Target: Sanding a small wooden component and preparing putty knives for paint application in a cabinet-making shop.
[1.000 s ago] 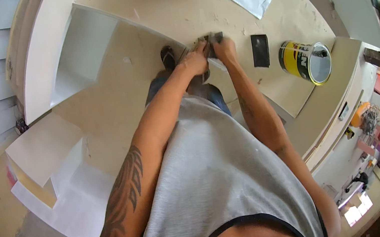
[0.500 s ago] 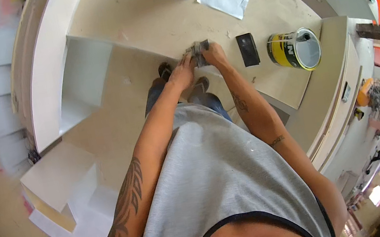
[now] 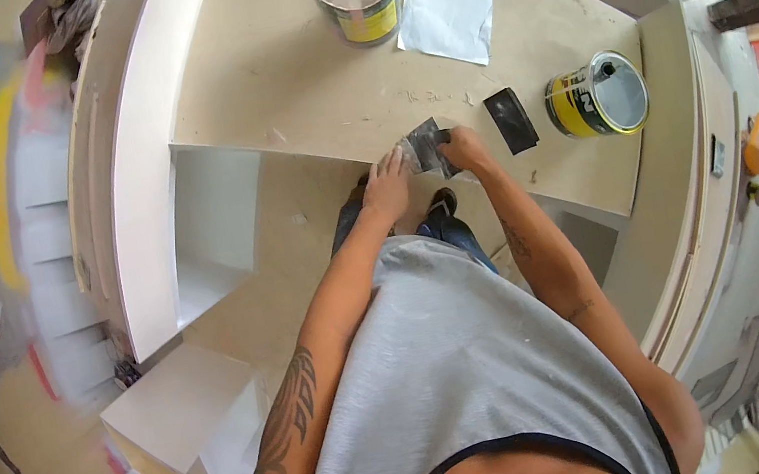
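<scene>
My right hand (image 3: 467,149) is closed round the handle of a putty knife (image 3: 425,144), whose broad, smeared grey blade points left. Close by on the left, my left hand (image 3: 388,187) has its fingertips at a grey, smeared piece beside that blade; its kind cannot be made out. Both hands are near the front edge of a cream-coloured worktop (image 3: 294,100). A black rectangular sheet (image 3: 510,122) lies just right of my right hand, on the worktop.
At the back stands a bucket (image 3: 369,23) of pale paste with a stick in it, beside a white sheet (image 3: 446,10). A yellow and black tin (image 3: 597,97) is at the right. White panels (image 3: 159,164) rise at the left; a low cabinet box (image 3: 176,405) stands lower left.
The view has shifted, bringing more of the bucket into sight. My hands have moved slightly apart, and the putty knife's blade shows more plainly between them.
</scene>
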